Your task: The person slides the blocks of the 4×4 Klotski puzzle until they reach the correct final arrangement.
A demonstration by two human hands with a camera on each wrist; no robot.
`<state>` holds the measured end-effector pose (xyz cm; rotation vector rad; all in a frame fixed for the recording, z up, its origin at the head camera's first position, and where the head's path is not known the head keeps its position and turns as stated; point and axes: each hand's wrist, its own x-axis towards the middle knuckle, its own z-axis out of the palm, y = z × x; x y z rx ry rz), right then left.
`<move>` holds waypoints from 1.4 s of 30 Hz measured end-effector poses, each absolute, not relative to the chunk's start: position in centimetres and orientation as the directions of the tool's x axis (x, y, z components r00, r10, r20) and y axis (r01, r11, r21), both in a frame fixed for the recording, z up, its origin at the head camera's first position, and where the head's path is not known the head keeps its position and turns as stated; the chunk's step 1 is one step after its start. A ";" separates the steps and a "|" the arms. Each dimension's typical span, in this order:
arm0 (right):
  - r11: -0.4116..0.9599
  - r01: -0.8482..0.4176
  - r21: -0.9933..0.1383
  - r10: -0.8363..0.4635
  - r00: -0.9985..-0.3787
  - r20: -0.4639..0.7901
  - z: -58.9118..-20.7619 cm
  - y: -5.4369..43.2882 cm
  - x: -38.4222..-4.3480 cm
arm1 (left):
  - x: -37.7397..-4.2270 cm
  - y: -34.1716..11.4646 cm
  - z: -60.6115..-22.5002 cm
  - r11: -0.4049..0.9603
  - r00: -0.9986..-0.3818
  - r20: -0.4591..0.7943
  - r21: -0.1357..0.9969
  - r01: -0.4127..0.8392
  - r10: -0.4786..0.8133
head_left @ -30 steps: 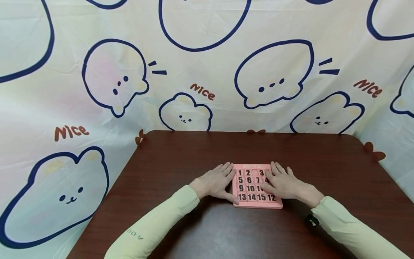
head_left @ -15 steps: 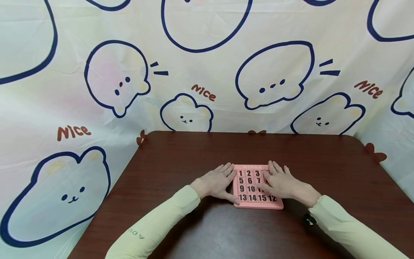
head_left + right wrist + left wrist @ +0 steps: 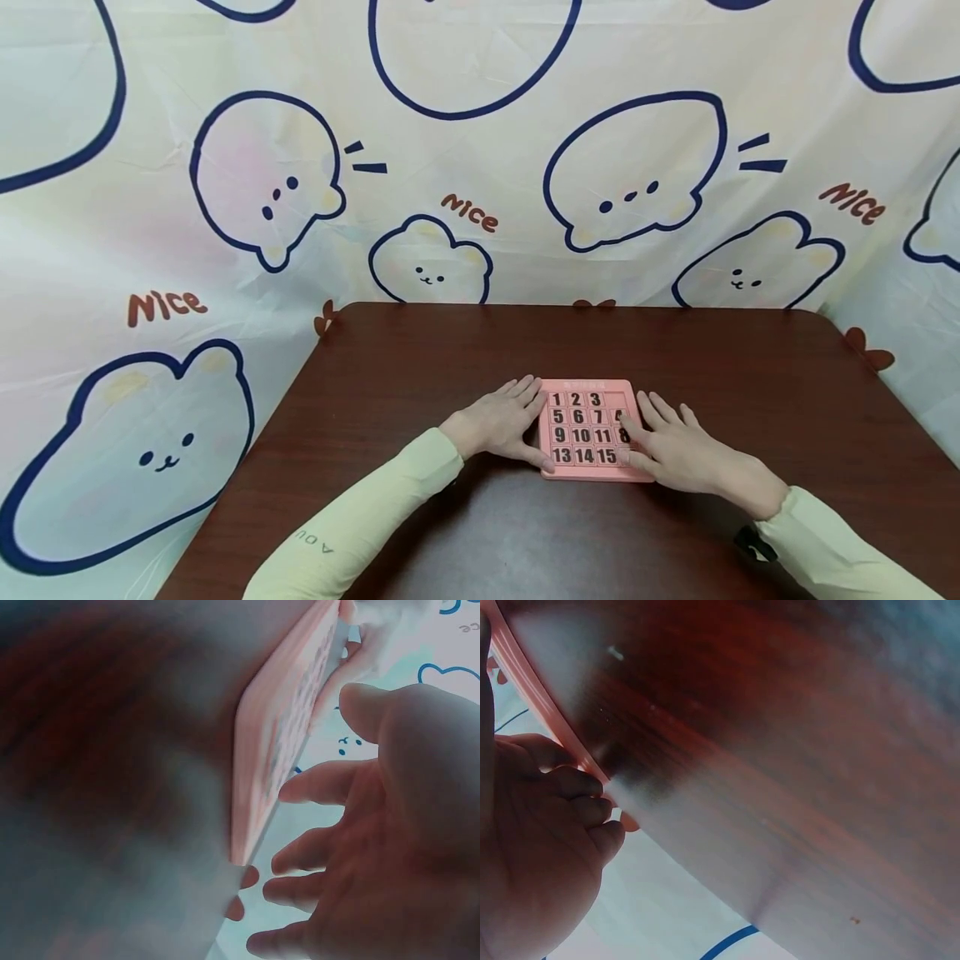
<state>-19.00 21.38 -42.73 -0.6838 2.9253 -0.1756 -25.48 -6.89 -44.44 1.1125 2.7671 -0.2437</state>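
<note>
A pink number slide puzzle (image 3: 600, 477) lies flat on the table, its black-numbered tiles in rows. The gap in the tiles is at its top right corner, just above the 4 tile (image 3: 618, 415). My left hand (image 3: 498, 421) holds the puzzle's left side, thumb at the near corner and fingers along the far part; in the left wrist view its fingers bend against the pink edge (image 3: 544, 709). Over the right side is my right hand (image 3: 682, 450), fingers spread, index fingertip at the 4 tile. Its thumb hides the bottom right tile.
The dark brown wooden table (image 3: 450, 350) extends around the puzzle on all sides. Behind it hangs a pale curtain (image 3: 517, 167) printed with blue-outlined bears. A black wrist strap (image 3: 755, 543) shows under the right sleeve.
The 3 tile has slid left beside the 2, leaving the gap at the top right. My right hand has shifted right and nearer to me. The left hand stays put.
</note>
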 end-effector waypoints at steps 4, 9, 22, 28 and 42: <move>0.891 -0.428 -0.152 -0.447 -0.887 -0.116 -43.1 21.3 -19.1 | -25.4 -7.0 -44.5 0.723 -0.724 -0.200 -0.088 0.685 0.661; 0.897 -0.416 -0.150 -0.434 -0.893 -0.120 -43.5 21.1 -19.5 | -25.3 -7.1 -44.4 0.737 -0.731 -0.215 -0.070 0.672 0.647; 0.912 -0.380 -0.154 -0.401 -0.905 -0.141 -44.1 21.1 -22.1 | -25.1 -7.0 -44.4 0.736 -0.731 -0.219 -0.076 0.673 0.646; 0.913 -0.377 -0.159 -0.398 -0.908 -0.132 -44.0 21.2 -22.0 | -25.2 -6.8 -44.5 0.736 -0.730 -0.218 -0.071 0.674 0.647; 0.884 -0.448 -0.137 -0.460 -0.885 -0.074 -43.1 21.9 -18.2 | -25.4 -6.8 -44.4 0.711 -0.714 -0.192 -0.097 0.696 0.673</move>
